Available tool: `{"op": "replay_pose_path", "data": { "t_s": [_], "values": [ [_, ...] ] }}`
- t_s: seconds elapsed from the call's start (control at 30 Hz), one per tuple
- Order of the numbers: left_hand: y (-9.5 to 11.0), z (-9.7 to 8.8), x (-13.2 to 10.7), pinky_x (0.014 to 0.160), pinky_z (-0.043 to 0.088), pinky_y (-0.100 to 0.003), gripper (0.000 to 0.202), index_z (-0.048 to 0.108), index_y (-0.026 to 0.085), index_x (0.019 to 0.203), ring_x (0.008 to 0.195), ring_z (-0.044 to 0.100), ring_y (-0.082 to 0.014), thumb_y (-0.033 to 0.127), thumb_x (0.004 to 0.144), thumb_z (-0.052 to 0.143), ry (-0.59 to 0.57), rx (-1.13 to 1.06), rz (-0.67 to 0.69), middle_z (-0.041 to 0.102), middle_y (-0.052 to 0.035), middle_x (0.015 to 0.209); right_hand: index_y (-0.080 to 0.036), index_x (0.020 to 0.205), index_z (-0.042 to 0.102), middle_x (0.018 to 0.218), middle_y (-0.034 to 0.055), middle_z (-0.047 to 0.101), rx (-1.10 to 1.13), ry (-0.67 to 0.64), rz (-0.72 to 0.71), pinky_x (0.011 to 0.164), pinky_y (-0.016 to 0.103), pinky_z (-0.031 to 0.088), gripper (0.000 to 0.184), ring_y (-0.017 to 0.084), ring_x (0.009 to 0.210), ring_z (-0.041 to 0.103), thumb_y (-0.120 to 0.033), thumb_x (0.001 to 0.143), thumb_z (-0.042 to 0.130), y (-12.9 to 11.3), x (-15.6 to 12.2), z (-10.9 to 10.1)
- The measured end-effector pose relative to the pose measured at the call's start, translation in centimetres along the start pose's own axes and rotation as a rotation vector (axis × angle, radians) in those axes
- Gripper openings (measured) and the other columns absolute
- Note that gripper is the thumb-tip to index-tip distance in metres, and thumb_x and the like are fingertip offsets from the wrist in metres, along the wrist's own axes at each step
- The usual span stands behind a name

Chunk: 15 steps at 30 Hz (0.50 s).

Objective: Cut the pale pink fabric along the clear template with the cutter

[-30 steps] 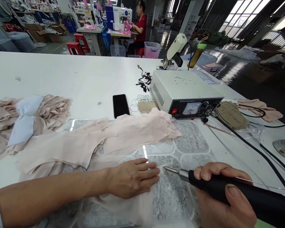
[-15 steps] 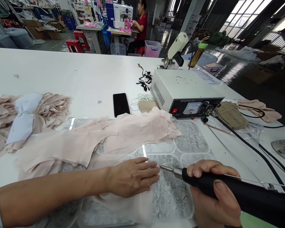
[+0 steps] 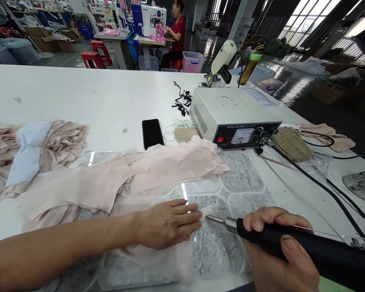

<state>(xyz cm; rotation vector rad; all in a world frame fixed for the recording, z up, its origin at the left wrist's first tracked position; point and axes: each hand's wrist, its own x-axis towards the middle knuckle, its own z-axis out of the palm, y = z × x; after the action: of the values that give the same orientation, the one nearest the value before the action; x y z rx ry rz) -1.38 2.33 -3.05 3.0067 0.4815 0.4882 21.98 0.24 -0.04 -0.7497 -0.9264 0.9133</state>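
My left hand point(image 3: 167, 225) lies flat with fingers stretched out, pressing a thin pale pink fabric piece point(image 3: 161, 263) onto the clear patterned mat point(image 3: 219, 251). Wrapped around a thick black corded hand tool with a slim metal tip point(image 3: 280, 239) is my right hand point(image 3: 287, 259). The tip points left and sits just off my left fingertips, beside a small whitish scrap point(image 3: 207, 211). Whether the tip touches the mat I cannot tell. Beyond my left hand, overlapping pale pink fabric pieces point(image 3: 176, 164) are spread across the mat.
A grey control box point(image 3: 234, 107) with a dial stands behind, a black cable point(image 3: 313, 176) running from it. Near it lie a phone point(image 3: 152, 134) and black bits point(image 3: 182, 103). Bundled fabric point(image 3: 67, 138) is at left. A person point(image 3: 177, 32) sits at a sewing machine point(image 3: 149, 20).
The tool and my right hand have shifted slightly right and down, away from my left fingertips. The whitish scrap now shows beside the tip. My left hand stays almost in place.
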Motion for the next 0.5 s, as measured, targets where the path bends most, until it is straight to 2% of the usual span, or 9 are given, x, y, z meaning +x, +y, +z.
{"op": "replay_pose_path", "data": {
  "t_s": [0.5],
  "values": [
    [-0.02,0.07,-0.08,0.106,0.04,-0.037,0.034,0.057,0.009,0.125,0.125,0.051,-0.0233,0.028,0.102,0.041,0.01,-0.005,0.001,0.058,-0.0114,0.132,-0.019,0.08,0.058,0.071,-0.0011,0.054,-0.009,0.018,-0.004,0.048,0.027,0.049,0.009,0.011,0.056,0.051,-0.023,0.072,0.059,-0.16,0.1,0.48]
  ]
}}
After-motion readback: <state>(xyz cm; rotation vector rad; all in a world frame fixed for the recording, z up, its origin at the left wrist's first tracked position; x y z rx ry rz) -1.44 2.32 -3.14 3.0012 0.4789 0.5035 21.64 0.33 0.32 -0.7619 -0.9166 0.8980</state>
